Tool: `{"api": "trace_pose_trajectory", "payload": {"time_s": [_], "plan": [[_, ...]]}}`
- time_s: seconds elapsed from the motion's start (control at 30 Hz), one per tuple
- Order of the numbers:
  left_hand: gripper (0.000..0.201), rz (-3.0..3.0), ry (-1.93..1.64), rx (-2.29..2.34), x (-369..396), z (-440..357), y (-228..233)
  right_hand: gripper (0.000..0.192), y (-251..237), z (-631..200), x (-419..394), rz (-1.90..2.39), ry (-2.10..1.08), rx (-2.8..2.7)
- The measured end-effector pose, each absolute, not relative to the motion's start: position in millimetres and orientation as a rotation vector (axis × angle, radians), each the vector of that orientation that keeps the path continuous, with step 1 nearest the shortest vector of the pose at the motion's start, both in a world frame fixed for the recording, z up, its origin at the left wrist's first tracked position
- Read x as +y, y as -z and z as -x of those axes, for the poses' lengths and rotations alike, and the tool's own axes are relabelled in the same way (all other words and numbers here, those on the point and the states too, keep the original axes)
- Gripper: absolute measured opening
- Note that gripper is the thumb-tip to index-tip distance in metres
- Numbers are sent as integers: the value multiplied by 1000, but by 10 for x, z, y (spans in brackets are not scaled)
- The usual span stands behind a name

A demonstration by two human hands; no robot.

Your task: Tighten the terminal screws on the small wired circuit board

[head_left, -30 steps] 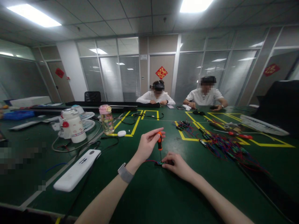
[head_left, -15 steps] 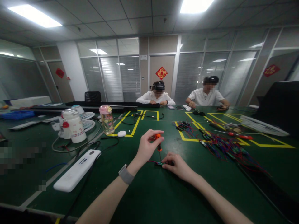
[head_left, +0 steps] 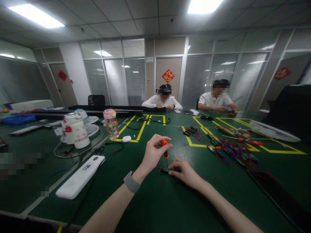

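screwdriver [head_left: 165, 149] upright in left hand [head_left: 153, 152], unlabelled.

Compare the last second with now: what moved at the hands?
The left hand stayed on the orange screwdriver but regripped: the thumb and fingers closed further over the handle top. The tool stayed upright, tip on the small circuit board. The right hand kept the board pinned on the green table. Across the table, one person in white shifted to the right.

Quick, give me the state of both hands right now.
Left hand: closed on the orange-handled screwdriver, held upright.
Right hand: fingers pinching the small circuit board down on the green table.
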State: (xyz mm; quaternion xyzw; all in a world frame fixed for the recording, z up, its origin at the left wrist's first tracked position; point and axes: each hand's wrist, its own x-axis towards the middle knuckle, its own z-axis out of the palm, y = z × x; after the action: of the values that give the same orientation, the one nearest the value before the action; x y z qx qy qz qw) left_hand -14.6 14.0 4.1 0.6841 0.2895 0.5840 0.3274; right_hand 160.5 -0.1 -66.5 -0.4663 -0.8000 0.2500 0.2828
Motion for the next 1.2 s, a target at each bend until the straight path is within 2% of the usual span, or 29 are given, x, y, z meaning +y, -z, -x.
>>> {"api": "trace_pose_trajectory", "payload": {"time_s": [0.2, 0.4, 0.57, 0.63, 0.9, 1.07, 1.2], "plan": [[30, -1768, -1426, 601, 114, 140, -56, 12, 678, -1611, 11, 1246, -681, -2133], [16, -1852, -1573, 791, 158, 171, -30, 11, 659, -1599, -7, 1243, -682, -2125], [35, -1738, -1400, 624, 167, 196, -70, 10, 646, -1598, -15, 1239, -674, -2125], [36, -1682, -1372, 601, 180, 196, -67, 10, 650, -1598, -11, 1232, -669, -2129], [15, -2029, -1672, 914, 129, 184, -5, 11, 668, -1593, -3, 1253, -664, -2125], [36, -1955, -1467, 659, 84, 148, -14, 11, 677, -1596, 2, 1239, -673, -2123], [30, -1870, -1484, 667, 107, 120, 9, 11, 691, -1599, 6, 1220, -663, -2127]]}}
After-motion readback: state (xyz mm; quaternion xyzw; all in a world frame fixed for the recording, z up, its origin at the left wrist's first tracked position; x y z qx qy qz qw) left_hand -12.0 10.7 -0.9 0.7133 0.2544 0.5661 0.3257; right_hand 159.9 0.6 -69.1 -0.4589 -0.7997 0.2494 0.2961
